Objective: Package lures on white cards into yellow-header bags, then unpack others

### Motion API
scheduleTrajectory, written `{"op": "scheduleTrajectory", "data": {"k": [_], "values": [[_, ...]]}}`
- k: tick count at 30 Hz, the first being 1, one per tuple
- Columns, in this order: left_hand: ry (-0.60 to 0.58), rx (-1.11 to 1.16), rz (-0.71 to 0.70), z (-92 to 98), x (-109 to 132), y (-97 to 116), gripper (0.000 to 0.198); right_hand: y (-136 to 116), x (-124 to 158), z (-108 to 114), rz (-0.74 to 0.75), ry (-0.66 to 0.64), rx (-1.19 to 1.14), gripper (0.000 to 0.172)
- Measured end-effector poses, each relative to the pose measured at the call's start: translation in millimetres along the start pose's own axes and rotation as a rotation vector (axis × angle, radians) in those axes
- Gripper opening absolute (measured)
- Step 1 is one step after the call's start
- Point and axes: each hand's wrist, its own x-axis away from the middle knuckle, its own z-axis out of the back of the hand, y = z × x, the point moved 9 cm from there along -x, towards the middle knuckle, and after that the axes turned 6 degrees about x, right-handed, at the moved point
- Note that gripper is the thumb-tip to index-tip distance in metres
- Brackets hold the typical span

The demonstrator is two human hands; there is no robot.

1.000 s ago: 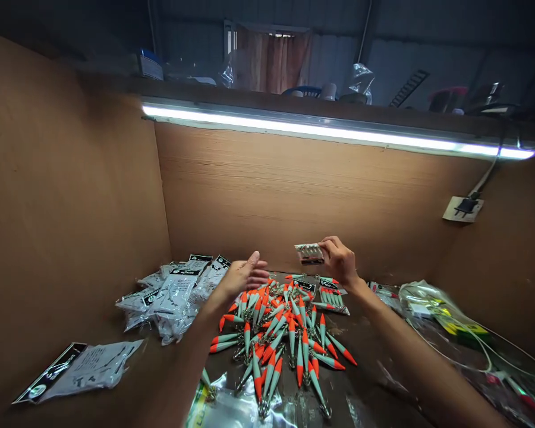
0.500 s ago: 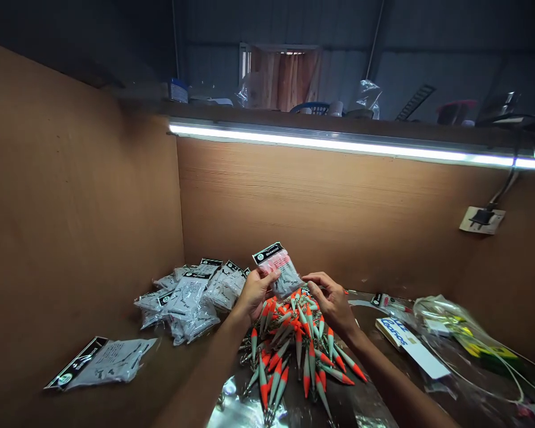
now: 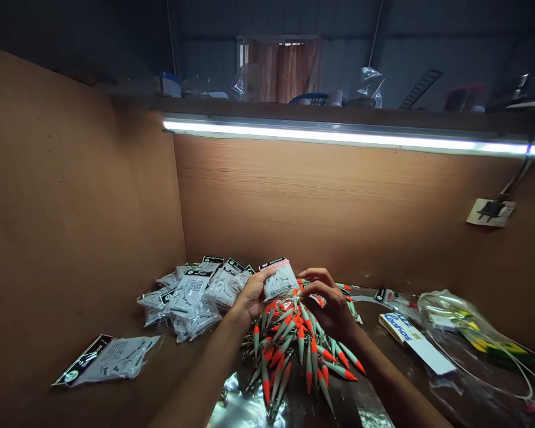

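Observation:
My left hand (image 3: 251,297) is closed around a clear plastic packet (image 3: 282,282) with a black header and a white printed insert. The packet is tilted above the pile, its lower end towards my right hand (image 3: 330,303). That hand's fingers are curved and apart beside the packet's end; whether a fingertip touches its plastic I cannot make out. Beneath both hands lies a heap of orange and pale green spindle-shaped fishing lures (image 3: 294,345) with metal hooks at their ends. Part of the heap is hidden by my right hand.
Several similar filled packets (image 3: 191,297) are piled to the left, with a single packet (image 3: 113,359) nearer me. A white card with blue writing (image 3: 417,345) and a bag with a yellow box (image 3: 468,327) lie right. A wooden back panel (image 3: 316,202) stands behind, below a tube light (image 3: 339,137).
The packet in my left hand has tipped and come lower. My right hand's fingers have spread and shifted down a little over the lures. The view has turned slightly.

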Motion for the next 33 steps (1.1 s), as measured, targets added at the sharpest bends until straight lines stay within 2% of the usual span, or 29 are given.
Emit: {"op": "scheduleTrajectory", "data": {"k": [1,4,5,6,8,9,13,15,17,21,25,27,29,31,33], "values": [[0.003,0.008,0.009,1.0,-0.5,-0.6,0.027,2.3,-1.2,0.4,-0.019,-0.005,-0.019,0.007],[0.036,0.02,-0.038,2.9,0.1,4.2,0.027,9.5,-5.6,2.2,-0.07,0.007,-0.026,0.051],[0.048,0.02,-0.063,3.0,0.7,6.5,0.027,7.8,-6.4,-0.9,-0.048,-0.023,-0.009,0.056],[0.057,0.019,-0.087,3.0,1.3,8.6,0.027,4.0,-6.3,-5.5,-0.007,-0.066,0.018,0.051],[0.063,0.018,-0.116,3.0,1.8,11.1,0.028,-7.0,-3.6,-14.5,0.1,-0.148,0.085,0.025],[0.061,0.018,-0.121,3.4,1.6,11.2,0.028,-12.0,-1.6,-17.8,0.148,-0.178,0.119,0.019],[0.081,0.012,-0.142,10.2,-1.2,9.1,0.03,-16.3,1.4,-20.7,0.216,-0.256,0.187,0.016],[0.109,0.001,-0.194,13.7,-1.8,10.4,0.036,-7.1,-0.7,-17.5,0.165,-0.285,0.129,0.016],[0.122,-0.02,-0.273,13.3,-0.8,14.8,0.041,8.5,-4.6,-10.3,0.06,-0.256,0.022,0.02],[0.113,-0.09,-0.421,5.0,6.5,28.7,0.042,40.7,-13.6,9.7,-0.144,-0.028,-0.126,0.026],[0.181,-0.327,-0.587,0.5,22.3,50.7,0.035,51.6,-34.5,17.5,-0.216,0.137,-0.166,0.032],[0.123,-0.489,-0.622,-10.5,27.8,54.3,0.031,57.8,-51.6,7.6,-0.285,0.088,-0.21,0.034],[0.016,-0.63,-0.626,-24.3,30.7,49.9,0.029,64.8,-67.8,-11.3,-0.368,-0.057,-0.326,0.043],[-0.058,-0.71,-0.616,-32.0,30.6,42.6,0.032,70.9,-79.5,-23.3,-0.43,-0.153,-0.442,0.038],[-0.078,-0.692,-0.581,-30.1,25.6,37.0,0.046,78.6,-87.2,-20.4,-0.466,-0.121,-0.479,0.032]]}}
